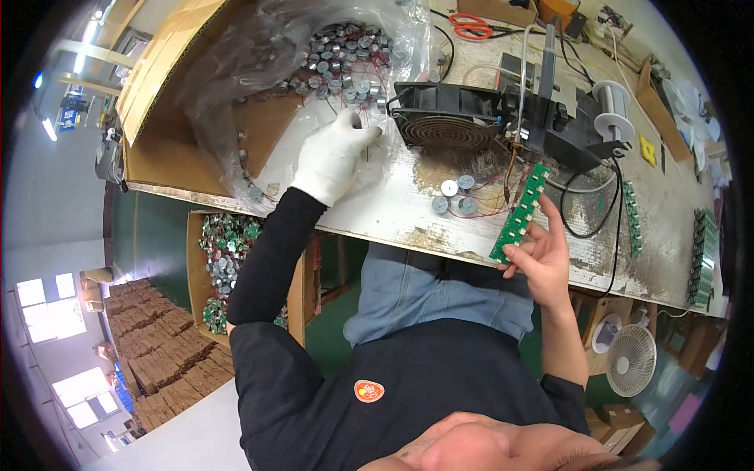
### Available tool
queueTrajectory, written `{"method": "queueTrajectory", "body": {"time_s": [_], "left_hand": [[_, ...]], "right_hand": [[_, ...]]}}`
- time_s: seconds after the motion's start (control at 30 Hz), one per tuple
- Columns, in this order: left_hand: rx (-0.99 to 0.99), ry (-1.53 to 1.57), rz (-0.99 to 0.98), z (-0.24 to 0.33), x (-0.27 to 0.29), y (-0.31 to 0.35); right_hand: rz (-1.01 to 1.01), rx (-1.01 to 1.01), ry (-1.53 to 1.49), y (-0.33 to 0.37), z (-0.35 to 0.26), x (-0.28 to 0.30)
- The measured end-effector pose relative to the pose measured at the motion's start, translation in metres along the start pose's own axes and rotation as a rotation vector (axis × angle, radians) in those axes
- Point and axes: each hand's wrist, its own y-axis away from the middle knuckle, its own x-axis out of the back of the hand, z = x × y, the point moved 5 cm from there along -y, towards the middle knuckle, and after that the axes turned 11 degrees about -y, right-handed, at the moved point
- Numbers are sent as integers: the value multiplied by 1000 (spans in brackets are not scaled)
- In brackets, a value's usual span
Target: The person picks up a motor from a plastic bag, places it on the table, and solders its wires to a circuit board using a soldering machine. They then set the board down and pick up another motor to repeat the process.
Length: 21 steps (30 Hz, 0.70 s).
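My left hand (330, 161), in a white glove, is over the table's front left, just below a heap of small round silver parts with thin red wires (345, 59) on clear plastic. Its fingers are drawn together; whatever lies between them is too small to make out. In my bare right hand (540, 255) is a long green circuit board (521, 213), gripped near its lower end between thumb and fingers and tilted up toward the soldering machine (542, 118). Several round silver wired parts (455, 196) lie on the table left of the board.
A black fan (448, 118) stands beside the machine, with a solder wire spool (613, 110) to its right. Red-handled scissors (471, 26) lie at the back. More green boards (632, 220) lie on the right. A carton (196, 267) of boards and silver parts stands below the table.
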Motion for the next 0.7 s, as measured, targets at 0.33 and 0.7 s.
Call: {"method": "queueTrajectory", "body": {"time_s": [0.33,0.7], "left_hand": [[-18,193,132,0,11,16],[484,1174,70,55,-6,64]], "right_hand": [[-13,-19,-13,2,2,1],[-9,-32,-23,0,2,3]]}}
